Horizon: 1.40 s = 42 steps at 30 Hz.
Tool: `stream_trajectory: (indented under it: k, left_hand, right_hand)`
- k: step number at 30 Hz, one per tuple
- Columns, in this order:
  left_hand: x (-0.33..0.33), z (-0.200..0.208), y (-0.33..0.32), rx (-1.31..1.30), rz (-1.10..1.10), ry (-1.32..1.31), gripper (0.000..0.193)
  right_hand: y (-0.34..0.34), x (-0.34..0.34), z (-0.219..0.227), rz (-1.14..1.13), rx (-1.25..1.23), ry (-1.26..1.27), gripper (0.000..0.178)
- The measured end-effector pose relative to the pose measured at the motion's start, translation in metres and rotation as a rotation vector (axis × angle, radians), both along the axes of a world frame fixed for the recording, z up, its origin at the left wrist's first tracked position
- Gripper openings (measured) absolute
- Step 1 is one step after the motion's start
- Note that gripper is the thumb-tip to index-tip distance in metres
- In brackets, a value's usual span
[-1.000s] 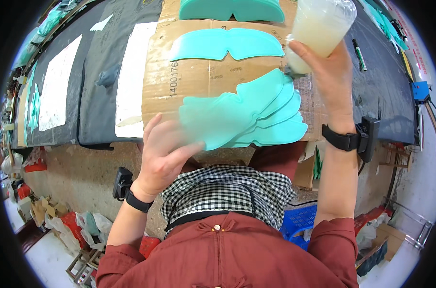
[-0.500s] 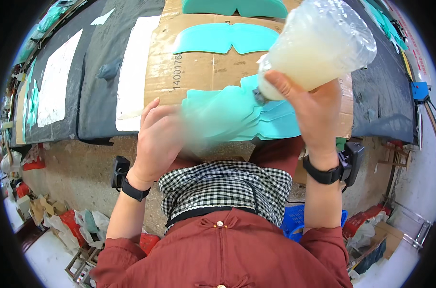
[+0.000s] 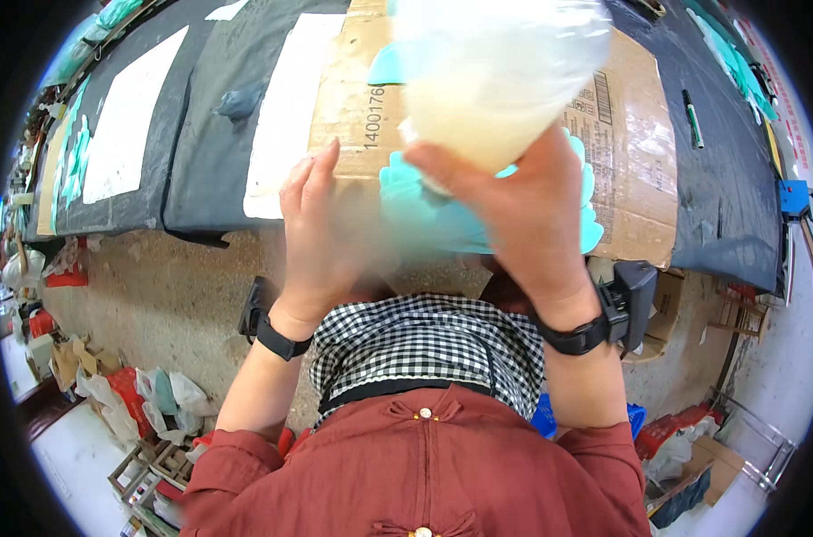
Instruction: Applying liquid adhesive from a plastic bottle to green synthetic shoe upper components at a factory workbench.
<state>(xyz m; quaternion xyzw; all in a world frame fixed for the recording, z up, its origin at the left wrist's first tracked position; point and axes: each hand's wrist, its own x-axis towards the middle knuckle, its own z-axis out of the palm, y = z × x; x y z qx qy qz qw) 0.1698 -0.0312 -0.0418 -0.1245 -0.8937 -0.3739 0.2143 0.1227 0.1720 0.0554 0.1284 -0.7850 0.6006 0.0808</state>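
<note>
Teal sheets (image 3: 402,183) seem mid-coating from a bottle (image 3: 505,80) clamped in the right hand (image 3: 536,215); left hand (image 3: 321,228) blurred, grip unclear; next stroke needs steadiness

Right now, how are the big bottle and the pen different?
The bottle is wide; the pen is slim. The bottle looks pale and cloudy; the pen is darker, with some green. The bottle is in the right hand; the pen lies on the dark table, untouched.
</note>
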Motion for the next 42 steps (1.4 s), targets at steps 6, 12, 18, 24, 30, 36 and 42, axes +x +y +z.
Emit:
stream_trajectory:
  k: [6,12,18,24,30,36,42]
  left_hand:
    - [0.021,-0.036,-0.026,0.409,-0.346,-0.355,0.075]
    - [0.030,-0.019,-0.038,0.299,-0.180,-0.348,0.086]
    - [0.001,0.021,-0.003,-0.048,0.019,-0.181,0.087]
    - [-0.020,0.058,0.021,-0.144,-0.128,-0.184,0.084]
    - [-0.043,0.059,0.088,-0.380,-0.203,-0.211,0.078]
    - [-0.046,0.045,0.094,-0.352,-0.251,-0.261,0.075]
    - [-0.047,0.043,0.089,-0.420,-0.283,-0.181,0.072]
  right_hand:
    - [-0.033,0.033,-0.006,0.042,0.109,0.219,0.046]
    - [-0.021,0.045,0.000,0.081,0.095,0.297,0.052]
    - [0.048,0.012,-0.019,-0.245,0.076,0.128,0.045]
    - [0.118,-0.028,-0.006,-0.452,0.006,0.106,0.038]
    - [0.167,-0.009,-0.029,-0.533,-0.396,0.125,0.052]
    - [0.178,0.015,-0.032,-0.639,-0.509,0.046,0.047]
    - [0.148,0.006,-0.026,-0.533,-0.509,0.077,0.045]
